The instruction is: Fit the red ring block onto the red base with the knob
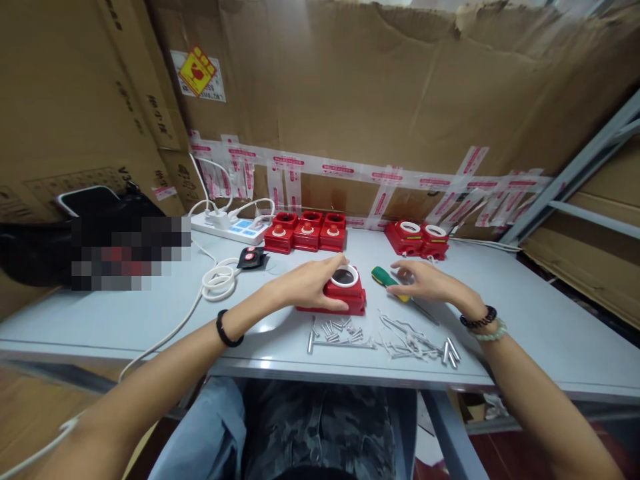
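Observation:
My left hand (306, 285) rests on a red plastic housing (350, 299) with a white ring around its round opening, holding it against the table. Just to its right my right hand (425, 281) lies flat with fingers spread over a screwdriver with a green and yellow handle (385, 277); whether it grips the tool I cannot tell. In front of both hands lie several small metal screws and pins (336, 331) and a tangle of thin wire pieces (407, 339).
Three red housings (306, 232) stand in a row at the back, two more with white rings (420, 237) to the right. A white power strip (230, 228) with cables, a coiled white cord (219, 281) and a black bag (75, 240) sit left. Cardboard walls surround the grey table (540, 327).

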Demonstrator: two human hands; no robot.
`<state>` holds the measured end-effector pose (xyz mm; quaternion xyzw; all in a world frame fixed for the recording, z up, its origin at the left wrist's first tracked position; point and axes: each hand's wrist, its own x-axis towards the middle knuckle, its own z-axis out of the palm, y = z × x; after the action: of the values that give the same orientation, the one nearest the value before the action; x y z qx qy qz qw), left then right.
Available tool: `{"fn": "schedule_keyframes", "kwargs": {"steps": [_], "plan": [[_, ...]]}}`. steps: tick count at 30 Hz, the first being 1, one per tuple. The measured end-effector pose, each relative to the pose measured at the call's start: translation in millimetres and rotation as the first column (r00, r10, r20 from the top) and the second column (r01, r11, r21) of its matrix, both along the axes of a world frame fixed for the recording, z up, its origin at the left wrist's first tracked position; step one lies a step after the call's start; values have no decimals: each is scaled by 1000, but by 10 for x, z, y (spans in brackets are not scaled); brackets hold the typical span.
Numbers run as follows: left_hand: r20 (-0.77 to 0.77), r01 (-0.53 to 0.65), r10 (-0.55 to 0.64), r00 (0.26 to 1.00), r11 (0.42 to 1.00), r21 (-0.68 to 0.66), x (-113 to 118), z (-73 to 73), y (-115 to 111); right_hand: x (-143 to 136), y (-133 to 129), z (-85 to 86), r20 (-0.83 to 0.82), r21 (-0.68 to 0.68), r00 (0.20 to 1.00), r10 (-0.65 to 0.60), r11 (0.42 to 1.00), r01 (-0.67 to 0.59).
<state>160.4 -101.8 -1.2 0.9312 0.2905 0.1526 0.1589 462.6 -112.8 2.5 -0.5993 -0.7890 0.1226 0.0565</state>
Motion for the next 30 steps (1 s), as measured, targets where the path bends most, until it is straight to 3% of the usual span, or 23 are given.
{"fn": "schedule_keyframes", "kwargs": {"steps": [5,10,16,20,25,30], "plan": [[-25,-19,19,999,1000,12,-111,0,107,-221,-3,8,-27,13,997,75,997,-74],[-32,10,-11,999,1000,-19,-138,24,122,-258,-19,79,-55,165,998,9,986,0],[-39,-1,-1,999,998,-61,-120,52,122,-309,-156,332,-340,407,940,30,906,118],[-37,-11,9,999,998,-63,-113,46,127,-437,-306,557,-572,480,811,125,853,207],[-24,-15,13,1000,998,-58,-112,39,126,-640,-397,694,-787,423,581,209,867,261],[-8,-8,8,1000,999,-49,-113,29,129,-760,-337,470,-869,142,494,41,975,168]]}}
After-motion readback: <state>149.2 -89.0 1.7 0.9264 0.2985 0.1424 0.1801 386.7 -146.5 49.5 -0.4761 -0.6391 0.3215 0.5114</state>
